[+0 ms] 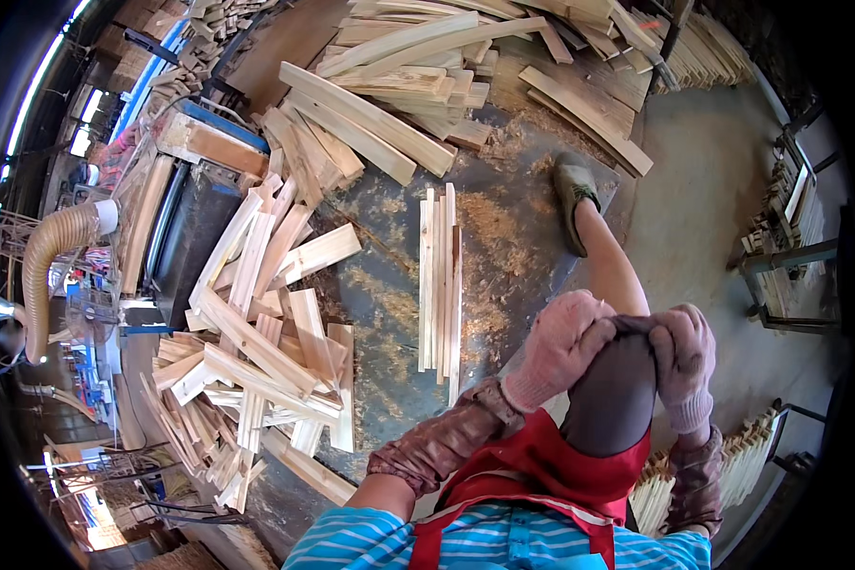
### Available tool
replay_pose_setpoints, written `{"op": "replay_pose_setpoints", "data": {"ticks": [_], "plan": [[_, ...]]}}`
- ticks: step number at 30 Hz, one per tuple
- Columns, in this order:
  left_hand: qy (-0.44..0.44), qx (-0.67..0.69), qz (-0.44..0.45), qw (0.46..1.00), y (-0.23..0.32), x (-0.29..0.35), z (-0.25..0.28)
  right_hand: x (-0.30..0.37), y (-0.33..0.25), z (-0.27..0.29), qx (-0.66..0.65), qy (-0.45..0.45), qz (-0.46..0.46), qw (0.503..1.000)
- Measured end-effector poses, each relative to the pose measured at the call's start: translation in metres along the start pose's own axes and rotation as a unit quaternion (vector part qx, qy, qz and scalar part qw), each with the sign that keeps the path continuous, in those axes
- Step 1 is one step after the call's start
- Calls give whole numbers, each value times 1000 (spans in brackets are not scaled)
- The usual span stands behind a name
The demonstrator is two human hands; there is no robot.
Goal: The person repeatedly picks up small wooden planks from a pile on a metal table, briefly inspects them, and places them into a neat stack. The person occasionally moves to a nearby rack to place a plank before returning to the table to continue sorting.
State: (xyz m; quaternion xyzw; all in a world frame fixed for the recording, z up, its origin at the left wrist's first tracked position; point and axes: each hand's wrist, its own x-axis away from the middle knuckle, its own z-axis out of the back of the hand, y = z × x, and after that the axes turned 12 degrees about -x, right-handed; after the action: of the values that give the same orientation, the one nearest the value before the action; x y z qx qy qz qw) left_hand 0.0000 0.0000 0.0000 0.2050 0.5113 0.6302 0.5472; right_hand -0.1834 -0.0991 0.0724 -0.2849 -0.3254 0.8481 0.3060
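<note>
Both of my hands wear pale pink knitted work gloves and brown sleeve covers. They meet at my raised knee, gripping the hem of my dark grey shorts (613, 408). My left hand (565, 342) pinches the cloth on the left side of the knee. On the other side, my right hand (684, 361) has its fingers curled over the same hem. My bare leg reaches forward to a dark shoe (574, 195) on the grey metal surface. A short row of narrow wooden strips (435, 285) lies on that surface to the left of my hands.
A jumbled heap of wooden strips (256, 351) lies at left beside a machine with a black roller (164, 228) and a tan ribbed hose (62, 242). More boards (399, 95) are piled at the far side. Sawdust covers the grey surface (380, 313). Metal racks (793, 256) stand at right.
</note>
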Motion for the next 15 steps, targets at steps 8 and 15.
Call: {"op": "replay_pose_setpoints", "data": {"ticks": [8,15], "plan": [[14,20,183,983,-53,-24,-32,-24,60,-35,-150,-20,-254,955],[6,-61,207,976,-63,-39,-51,-20,152,-71,-110,15,-274,955]]}}
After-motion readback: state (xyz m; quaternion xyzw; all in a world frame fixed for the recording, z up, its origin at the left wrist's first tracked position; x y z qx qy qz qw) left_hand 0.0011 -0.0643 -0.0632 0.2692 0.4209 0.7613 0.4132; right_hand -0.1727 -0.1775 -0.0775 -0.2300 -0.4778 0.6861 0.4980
